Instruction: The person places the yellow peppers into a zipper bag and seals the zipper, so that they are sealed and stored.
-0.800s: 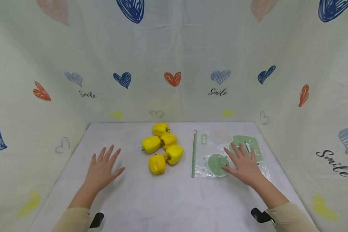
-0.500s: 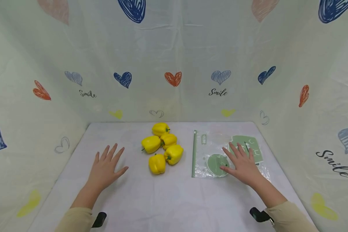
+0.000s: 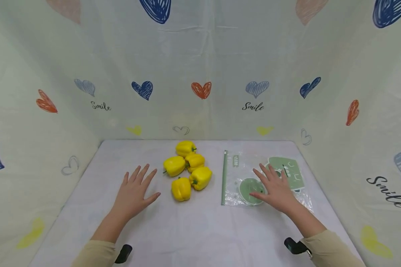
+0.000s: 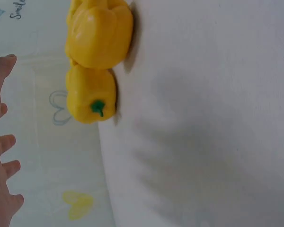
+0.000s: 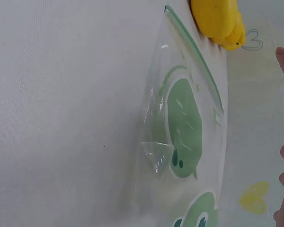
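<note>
In the head view, several yellow bell peppers [image 3: 181, 189] with green stems lie in a loose cluster at the middle of the table. My left hand [image 3: 133, 194] is held over the table to their left, fingers spread and holding nothing. In the left wrist view its fingers show at the left edge, apart from a pepper [image 4: 91, 92]. A flat, see-through zip bag [image 3: 224, 181] with green prints and a green top strip lies right of the peppers. My right hand [image 3: 276, 191] hovers over this bag, fingers spread and nothing in them, covering part of the prints.
A white cloth covers the table [image 3: 194, 233]. Pale curtain walls [image 3: 220, 55] printed with hearts stand at its back and both sides. A black device [image 3: 123, 254] sits at the left wrist and another [image 3: 294, 245] at the right.
My left hand has moved right, closer to the peppers. My right hand has shifted slightly left over the bag. The peppers and the bag lie as before; the head view has turned slightly.
</note>
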`<state>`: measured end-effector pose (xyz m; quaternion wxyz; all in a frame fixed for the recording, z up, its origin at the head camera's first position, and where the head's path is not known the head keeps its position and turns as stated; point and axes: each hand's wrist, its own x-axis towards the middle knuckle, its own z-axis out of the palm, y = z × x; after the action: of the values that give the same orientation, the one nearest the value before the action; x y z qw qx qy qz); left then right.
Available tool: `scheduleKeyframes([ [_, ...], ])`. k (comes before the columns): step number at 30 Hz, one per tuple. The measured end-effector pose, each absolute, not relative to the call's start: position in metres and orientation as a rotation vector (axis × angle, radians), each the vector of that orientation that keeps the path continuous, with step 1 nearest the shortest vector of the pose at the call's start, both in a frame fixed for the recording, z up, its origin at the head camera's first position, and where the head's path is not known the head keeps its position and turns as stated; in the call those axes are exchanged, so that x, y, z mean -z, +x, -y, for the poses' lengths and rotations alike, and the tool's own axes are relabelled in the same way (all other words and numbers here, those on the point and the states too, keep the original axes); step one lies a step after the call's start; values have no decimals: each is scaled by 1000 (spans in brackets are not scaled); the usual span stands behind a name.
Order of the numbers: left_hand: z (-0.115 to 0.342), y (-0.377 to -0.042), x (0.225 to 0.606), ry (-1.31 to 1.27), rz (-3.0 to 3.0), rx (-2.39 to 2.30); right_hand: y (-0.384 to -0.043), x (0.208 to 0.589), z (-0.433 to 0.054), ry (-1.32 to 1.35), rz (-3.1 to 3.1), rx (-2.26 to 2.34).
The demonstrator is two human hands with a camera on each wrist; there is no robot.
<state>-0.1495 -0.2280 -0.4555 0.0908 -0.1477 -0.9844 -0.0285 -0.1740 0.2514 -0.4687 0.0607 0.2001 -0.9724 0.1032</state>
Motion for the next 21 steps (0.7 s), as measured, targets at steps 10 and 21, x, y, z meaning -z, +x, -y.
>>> scheduleKeyframes([
  [10,189,-154,456,-617,2815,57,-175,472,-244,578,2956,-367],
  [21,136,-162,463,-826,2741,187,-164,482,-232,444,2969,-403],
])
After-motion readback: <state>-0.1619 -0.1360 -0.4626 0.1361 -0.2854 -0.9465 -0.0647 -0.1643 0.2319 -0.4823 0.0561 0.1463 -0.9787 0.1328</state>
